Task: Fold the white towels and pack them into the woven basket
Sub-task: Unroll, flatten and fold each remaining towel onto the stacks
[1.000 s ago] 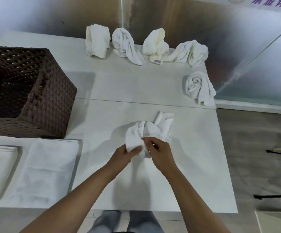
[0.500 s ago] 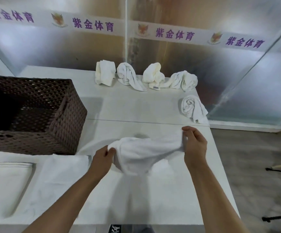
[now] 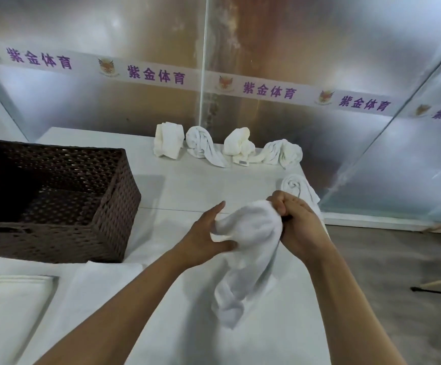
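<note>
Hands closed in, bunching towel (image 3: 243, 248); woven basket (image 3: 56, 201) empty.

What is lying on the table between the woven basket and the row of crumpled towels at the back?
Nothing: in the head view, only bare white table separates the woven basket from the row of crumpled towels.

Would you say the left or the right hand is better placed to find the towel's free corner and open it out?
Probably the left hand. It only pinches the held towel lightly, thumb underneath. The right hand clenches the bunched top, carrying the hanging weight.
</note>
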The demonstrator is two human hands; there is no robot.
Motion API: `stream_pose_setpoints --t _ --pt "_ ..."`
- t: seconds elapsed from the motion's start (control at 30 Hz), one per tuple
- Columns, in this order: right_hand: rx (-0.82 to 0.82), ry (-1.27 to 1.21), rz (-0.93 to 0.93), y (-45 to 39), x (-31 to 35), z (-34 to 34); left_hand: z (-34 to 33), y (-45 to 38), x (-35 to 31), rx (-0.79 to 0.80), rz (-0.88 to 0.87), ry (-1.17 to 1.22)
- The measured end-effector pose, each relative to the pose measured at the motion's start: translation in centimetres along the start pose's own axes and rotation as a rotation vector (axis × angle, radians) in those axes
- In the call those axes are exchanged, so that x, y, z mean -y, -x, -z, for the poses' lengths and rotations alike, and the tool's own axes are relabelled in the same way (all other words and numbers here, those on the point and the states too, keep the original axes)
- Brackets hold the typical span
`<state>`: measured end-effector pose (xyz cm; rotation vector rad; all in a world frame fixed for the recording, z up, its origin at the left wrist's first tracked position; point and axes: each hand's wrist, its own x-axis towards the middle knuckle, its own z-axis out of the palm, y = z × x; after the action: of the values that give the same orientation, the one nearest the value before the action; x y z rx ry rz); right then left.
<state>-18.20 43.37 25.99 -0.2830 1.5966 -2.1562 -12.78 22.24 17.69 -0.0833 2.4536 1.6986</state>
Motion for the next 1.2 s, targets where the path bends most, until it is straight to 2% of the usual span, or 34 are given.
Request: stream_pose_setpoints --t 0.13,0.3,0.37,0.43,0.5,0.57,0.6,0.7,0.83,1.03,1.1,1.2 --pt "-0.039 0.001 0.014 0.3 1.3 0.3 0.1 -0.7 -0.9 -0.002 -0.034 0.008" --pt "-0.429 0.332 -0.002 -0.1 1.6 2.9 2.9 -0.7 -2.7 -0.227 -0.087 0.085" --pt "-0.471 0.401 0.004 -0.5 1.7 2.8 4.4 -0.8 -4.8 -0.277 -0.150 0.026" --pt "-0.342 0.501 0.078 -1.0 2.4 1.4 5.3 -1.1 -7.3 -0.278 -0.222 -0.061" --pt "-0.055 0.613 0.136 -1.7 3.7 -1.1 5.5 -1.4 -9.6 -0.262 -0.296 -0.189" --pt "0.118 0.702 0.131 -2.2 4.8 -3.9 5.4 -1.6 -11.0 -0.255 -0.318 -0.267" --pt "0.130 0.742 0.155 -2.4 5.1 -4.9 5.6 -1.7 -11.4 -0.261 -0.310 -0.274" --pt "0.024 0.833 0.261 -3.0 5.5 -6.3 6.1 -1.9 -11.7 -0.292 -0.303 -0.322" --pt "0.111 0.973 0.274 -2.8 5.2 -6.6 6.9 -1.7 -11.7 -0.316 -0.290 -0.439" --pt "0.060 1.203 0.345 -3.6 4.7 -6.0 7.2 -1.8 -10.7 -0.311 -0.272 -0.373" --pt "0.021 1.199 0.364 -3.9 4.5 -6.0 7.1 -1.7 -10.3 -0.305 -0.271 -0.380" --pt "-0.056 1.058 0.321 -4.3 4.0 -5.8 7.2 -1.5 -9.1 -0.288 -0.228 -0.428"
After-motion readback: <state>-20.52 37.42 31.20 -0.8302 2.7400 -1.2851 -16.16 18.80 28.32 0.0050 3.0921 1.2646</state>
